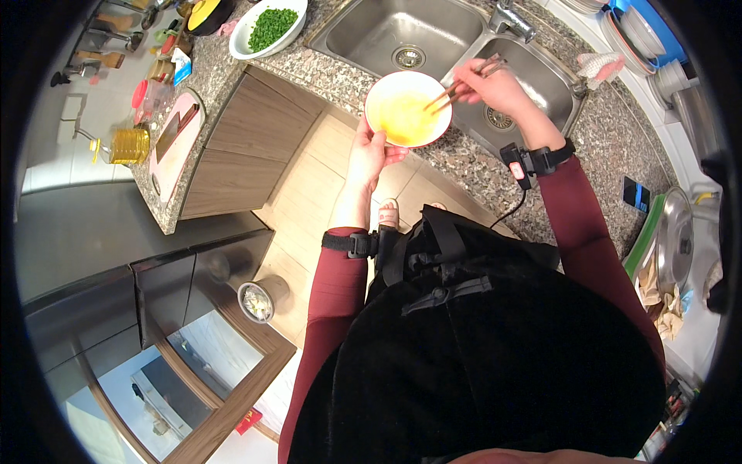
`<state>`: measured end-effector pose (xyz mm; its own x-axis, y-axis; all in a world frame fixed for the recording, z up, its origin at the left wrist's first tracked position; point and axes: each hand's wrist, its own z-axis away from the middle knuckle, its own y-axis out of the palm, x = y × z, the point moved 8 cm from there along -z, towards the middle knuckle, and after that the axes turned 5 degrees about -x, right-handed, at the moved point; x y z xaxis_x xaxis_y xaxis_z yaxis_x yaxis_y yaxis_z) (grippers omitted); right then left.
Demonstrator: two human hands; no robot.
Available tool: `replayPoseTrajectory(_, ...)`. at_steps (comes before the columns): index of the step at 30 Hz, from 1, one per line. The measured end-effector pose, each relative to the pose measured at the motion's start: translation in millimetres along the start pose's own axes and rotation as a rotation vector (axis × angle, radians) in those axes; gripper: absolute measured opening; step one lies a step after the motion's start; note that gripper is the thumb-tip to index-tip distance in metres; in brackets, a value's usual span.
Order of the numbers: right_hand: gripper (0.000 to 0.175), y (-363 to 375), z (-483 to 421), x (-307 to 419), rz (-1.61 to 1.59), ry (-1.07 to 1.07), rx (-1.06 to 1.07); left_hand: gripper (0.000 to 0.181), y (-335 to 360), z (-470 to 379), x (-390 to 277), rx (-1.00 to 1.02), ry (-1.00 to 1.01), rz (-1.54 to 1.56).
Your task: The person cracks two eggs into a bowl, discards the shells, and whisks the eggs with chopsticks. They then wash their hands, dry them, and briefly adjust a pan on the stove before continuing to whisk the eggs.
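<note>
A white bowl with a red rim (375, 95) is held by my left hand (369, 152), thumb near the rim and fingers beneath. Yellow liquid that looks like beaten egg (408, 119) lies in it. My right hand (487, 87) grips wooden chopsticks (443, 100), and their tips dip into the liquid. The chopsticks' upper ends are blurred. The bowl is tilted towards me, in front of the counter edge by the sink.
Behind the bowl is a double stainless steel sink (348, 37) with a faucet (513, 22). A white bowl of chopped greens (239, 42) stands on the left counter. Further left, a cleaver (174, 136) lies on a pink cutting board (169, 181), near an oil bottle (130, 146). A phone (636, 194) rests at right.
</note>
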<state>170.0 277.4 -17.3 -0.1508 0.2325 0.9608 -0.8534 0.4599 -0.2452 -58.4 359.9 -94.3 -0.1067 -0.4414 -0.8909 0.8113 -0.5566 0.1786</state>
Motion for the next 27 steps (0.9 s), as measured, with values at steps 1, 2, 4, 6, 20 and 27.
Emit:
replayPoseTrajectory(1, 0.033, 7, 1, -7, -0.011, 0.072, 0.095, 0.052, 0, 0, 0, 0.000, -0.001, 0.004)
replayPoseTrajectory(2, 0.033, 11, 2, -14, -0.014, 0.140, 0.172, 0.052, 0, 0, -1, 0.002, 0.006, 0.006)
replayPoseTrajectory(4, 0.032, 0, -2, -9, -0.081, 0.031, 0.015, 0.052, 1, -1, -1, 0.002, -0.010, 0.006)
replayPoseTrajectory(6, 0.032, 3, -1, -15, -0.124, 0.049, 0.031, 0.052, 0, 0, -1, 0.001, -0.010, 0.007)
replayPoseTrajectory(20, 0.029, 8, 1, -34, -0.283, 0.203, 0.067, 0.055, 0, -2, 2, 0.015, -0.057, 0.046)
replayPoseTrajectory(27, 0.027, 11, 0, -30, -0.252, 0.148, 0.085, 0.055, 0, -2, 2, 0.012, -0.041, 0.045)
